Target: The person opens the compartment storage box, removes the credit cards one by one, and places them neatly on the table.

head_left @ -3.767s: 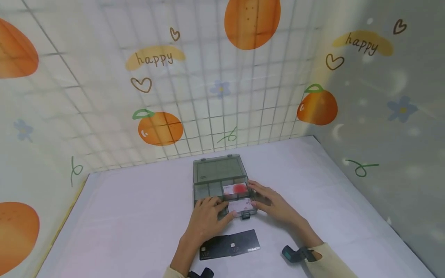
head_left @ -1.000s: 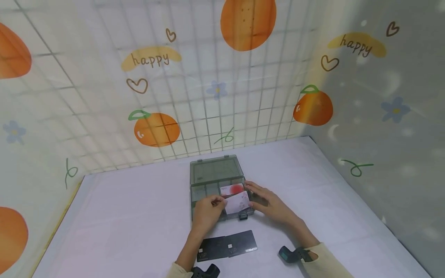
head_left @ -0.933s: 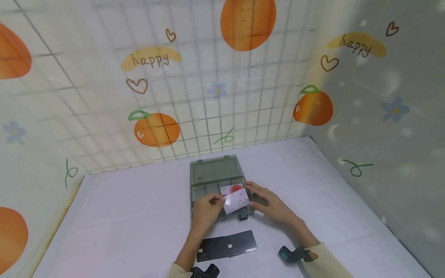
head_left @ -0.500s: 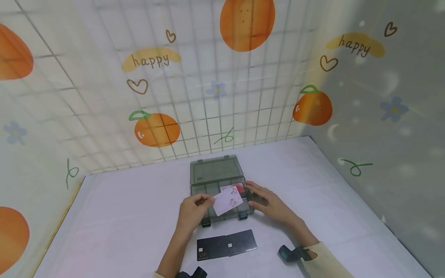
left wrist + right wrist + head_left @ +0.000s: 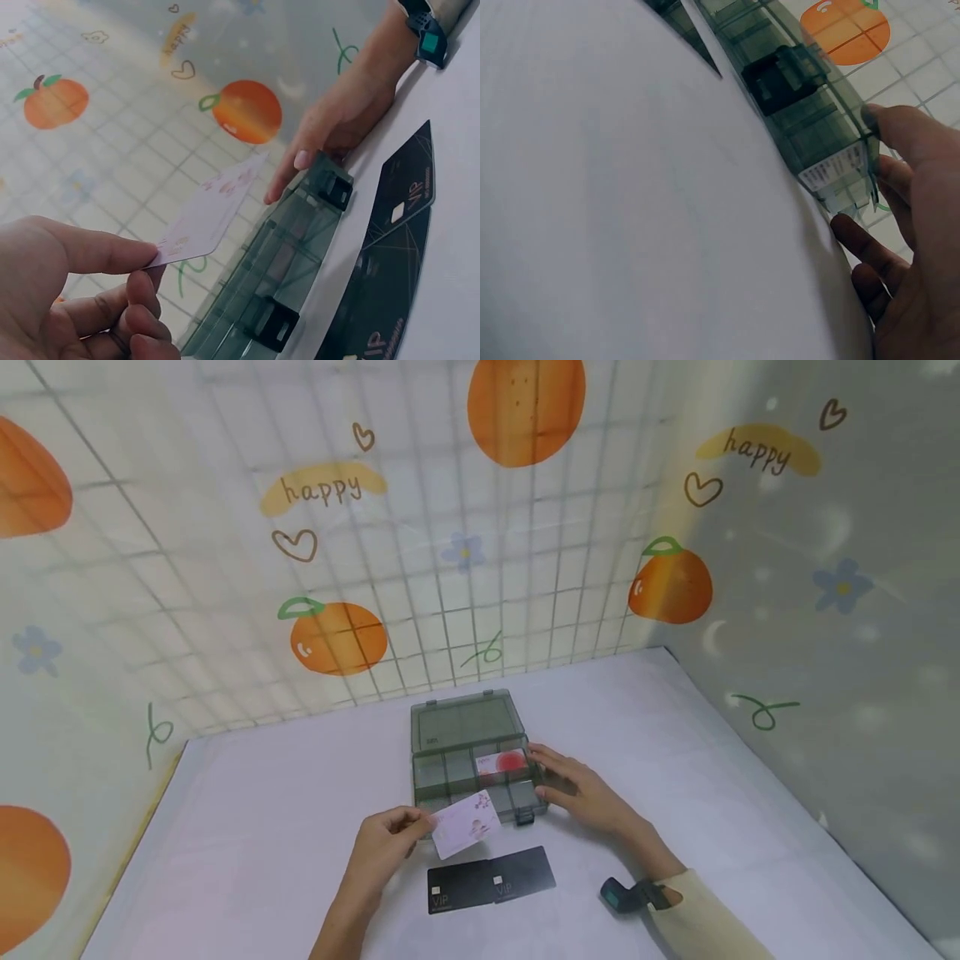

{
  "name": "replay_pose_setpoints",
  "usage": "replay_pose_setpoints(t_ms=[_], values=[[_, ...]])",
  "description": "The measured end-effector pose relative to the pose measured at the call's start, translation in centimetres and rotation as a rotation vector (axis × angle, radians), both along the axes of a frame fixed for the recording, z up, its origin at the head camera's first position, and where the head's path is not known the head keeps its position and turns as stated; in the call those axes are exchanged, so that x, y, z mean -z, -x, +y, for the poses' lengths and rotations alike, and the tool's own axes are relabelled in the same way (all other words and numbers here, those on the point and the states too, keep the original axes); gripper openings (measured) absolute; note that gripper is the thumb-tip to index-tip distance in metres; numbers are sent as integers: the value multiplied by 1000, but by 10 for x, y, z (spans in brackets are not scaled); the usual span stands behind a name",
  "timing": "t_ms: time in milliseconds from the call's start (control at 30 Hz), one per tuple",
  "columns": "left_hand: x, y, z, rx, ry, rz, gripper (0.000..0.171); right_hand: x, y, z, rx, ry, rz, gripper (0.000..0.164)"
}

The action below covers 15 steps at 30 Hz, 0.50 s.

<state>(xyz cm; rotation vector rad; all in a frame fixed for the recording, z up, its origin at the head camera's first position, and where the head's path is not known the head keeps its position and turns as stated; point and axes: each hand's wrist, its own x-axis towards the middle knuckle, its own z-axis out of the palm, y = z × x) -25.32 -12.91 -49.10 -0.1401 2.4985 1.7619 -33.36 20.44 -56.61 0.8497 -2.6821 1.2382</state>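
My left hand (image 5: 382,847) pinches a white card with pink flower prints (image 5: 467,825) by its left end, thumb against fingers. The card is tilted in the air over the front edge of a grey-green see-through box (image 5: 429,772). That box is divided into compartments, and its lid (image 5: 467,722) lies back. Inside, at the back right, is a white card with a red circle (image 5: 512,762). My right hand (image 5: 581,789) rests against the box's right end, its thumb at the upper edge in the right wrist view (image 5: 922,195) and its fingers loosely bent beside the wall.
Two black VIP cards (image 5: 459,887) lie overlapping on the white tabletop (image 5: 285,827) in front of the box. Two dark latches (image 5: 271,324) stick out from the box's front. A curtain printed with oranges (image 5: 337,639) hangs behind the table.
The flower-print card has come up out of the front right compartment and moved left and toward me, pinched in my left hand. My right hand stays at the box's right end.
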Motion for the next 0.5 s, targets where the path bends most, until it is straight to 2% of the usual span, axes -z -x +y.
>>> replay_pose_setpoints(t_ms=[167,500], values=[[0,-12,-8,7,-20,-18,20,-2,1,-1,-5,9,-1,62],[10,-35,-24,24,-35,-118,25,1,1,0,-8,-9,12,62]])
